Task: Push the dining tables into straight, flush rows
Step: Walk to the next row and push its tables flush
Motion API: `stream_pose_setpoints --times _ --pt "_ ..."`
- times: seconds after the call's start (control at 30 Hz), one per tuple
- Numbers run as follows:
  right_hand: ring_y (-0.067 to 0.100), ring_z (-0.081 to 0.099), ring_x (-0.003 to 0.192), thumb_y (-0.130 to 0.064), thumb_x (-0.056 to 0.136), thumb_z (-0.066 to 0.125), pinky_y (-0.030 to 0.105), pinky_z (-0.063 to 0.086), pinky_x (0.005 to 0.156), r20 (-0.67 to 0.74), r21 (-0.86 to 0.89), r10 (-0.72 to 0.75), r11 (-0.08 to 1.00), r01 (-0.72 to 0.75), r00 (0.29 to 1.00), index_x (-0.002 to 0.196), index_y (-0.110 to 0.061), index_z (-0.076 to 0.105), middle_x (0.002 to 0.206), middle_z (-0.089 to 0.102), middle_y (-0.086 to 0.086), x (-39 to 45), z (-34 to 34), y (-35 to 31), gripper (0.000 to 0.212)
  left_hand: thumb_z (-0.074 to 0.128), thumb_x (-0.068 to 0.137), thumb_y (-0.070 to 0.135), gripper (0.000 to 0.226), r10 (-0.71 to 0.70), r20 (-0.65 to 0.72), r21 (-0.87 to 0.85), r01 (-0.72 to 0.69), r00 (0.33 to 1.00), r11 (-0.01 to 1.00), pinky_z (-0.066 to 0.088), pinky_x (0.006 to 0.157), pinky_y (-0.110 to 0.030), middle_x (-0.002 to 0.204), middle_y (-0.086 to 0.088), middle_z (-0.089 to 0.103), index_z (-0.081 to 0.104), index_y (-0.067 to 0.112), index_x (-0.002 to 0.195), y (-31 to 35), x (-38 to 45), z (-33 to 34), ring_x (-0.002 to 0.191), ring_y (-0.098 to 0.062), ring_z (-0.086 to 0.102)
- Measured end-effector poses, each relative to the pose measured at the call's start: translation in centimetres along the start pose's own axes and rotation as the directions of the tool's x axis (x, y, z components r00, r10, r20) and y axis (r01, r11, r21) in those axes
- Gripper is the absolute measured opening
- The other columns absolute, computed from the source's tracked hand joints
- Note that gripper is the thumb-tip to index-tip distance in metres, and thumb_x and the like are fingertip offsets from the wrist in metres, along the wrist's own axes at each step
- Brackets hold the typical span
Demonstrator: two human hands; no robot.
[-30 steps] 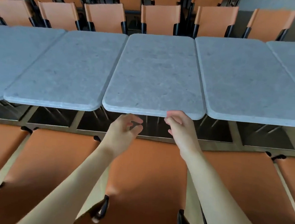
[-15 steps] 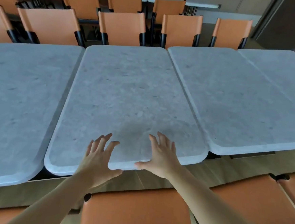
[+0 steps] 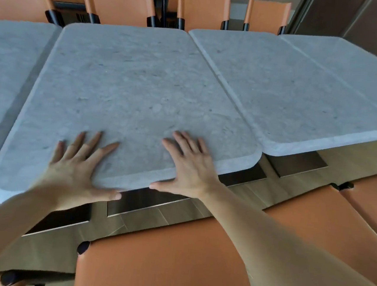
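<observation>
A grey stone-topped dining table (image 3: 128, 88) fills the middle of the head view. Its near edge juts out closer to me than that of the table on its right (image 3: 299, 95). Another grey table (image 3: 6, 65) lies on its left, with a narrow dark gap between them. My left hand (image 3: 77, 168) lies flat on the middle table's near edge, fingers spread, thumb hanging off the rim. My right hand (image 3: 190, 165) rests flat on the same edge, fingers spread, thumb along the rim. Neither hand holds anything.
An orange chair back (image 3: 162, 260) stands directly in front of me, with another (image 3: 369, 209) on the right. Several orange chairs (image 3: 119, 2) line the far side of the tables. A fourth table (image 3: 358, 66) sits far right. Dark table bases (image 3: 147, 200) rest on the wood floor.
I have leaned closer over the middle table. Both hands have moved from below its near edge up onto the top and now lie flat with fingers spread.
</observation>
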State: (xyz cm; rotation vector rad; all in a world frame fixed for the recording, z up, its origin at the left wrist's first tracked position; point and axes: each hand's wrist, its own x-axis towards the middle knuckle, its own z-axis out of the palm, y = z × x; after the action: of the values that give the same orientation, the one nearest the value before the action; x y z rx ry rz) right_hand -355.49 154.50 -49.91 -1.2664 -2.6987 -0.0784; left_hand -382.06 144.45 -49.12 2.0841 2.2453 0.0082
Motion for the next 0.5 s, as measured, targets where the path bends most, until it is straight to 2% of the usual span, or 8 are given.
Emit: stream_pose_setpoints --times 0.1,0.3,0.5 --pt "0.027 0.019 0.153 -0.096 0.064 0.042 0.055 0.021 0.120 -0.014 -0.049 -0.003 0.999 0.002 1.000 0.154 -0.026 0.030 0.165 0.027 0.006 -0.09 0.04 -0.16 0.115 0.027 0.045 0.104 0.121 0.020 0.015 0.050 -0.020 1.000 0.999 -0.008 0.125 -0.052 0.167 0.010 -0.021 -0.023 0.060 0.147 -0.22 -0.03 0.29 0.154 -0.020 -0.023" --pt "0.025 0.018 0.154 -0.097 0.065 0.035 0.054 0.020 0.121 -0.051 -0.099 -0.010 0.995 0.005 0.999 0.155 -0.028 0.027 0.166 0.024 0.005 -0.05 0.73 0.14 0.114 0.012 0.036 0.112 0.124 0.022 -0.037 0.029 -0.021 0.999 0.999 -0.003 0.126 -0.050 0.169 0.013 -0.012 -0.017 0.064 0.147 -0.32 0.21 0.82 0.157 -0.020 -0.011" --pt "0.026 0.019 0.154 -0.097 0.061 0.022 0.055 0.022 0.121 -0.054 -0.132 -0.031 0.991 0.024 0.998 0.157 -0.025 0.026 0.166 0.025 0.007 0.01 0.72 0.21 0.120 0.011 0.037 0.112 0.120 0.029 -0.035 0.045 -0.028 0.999 0.999 -0.001 0.126 -0.052 0.169 0.012 -0.012 -0.021 0.067 0.144 -0.48 0.45 0.96 0.157 -0.021 -0.011"
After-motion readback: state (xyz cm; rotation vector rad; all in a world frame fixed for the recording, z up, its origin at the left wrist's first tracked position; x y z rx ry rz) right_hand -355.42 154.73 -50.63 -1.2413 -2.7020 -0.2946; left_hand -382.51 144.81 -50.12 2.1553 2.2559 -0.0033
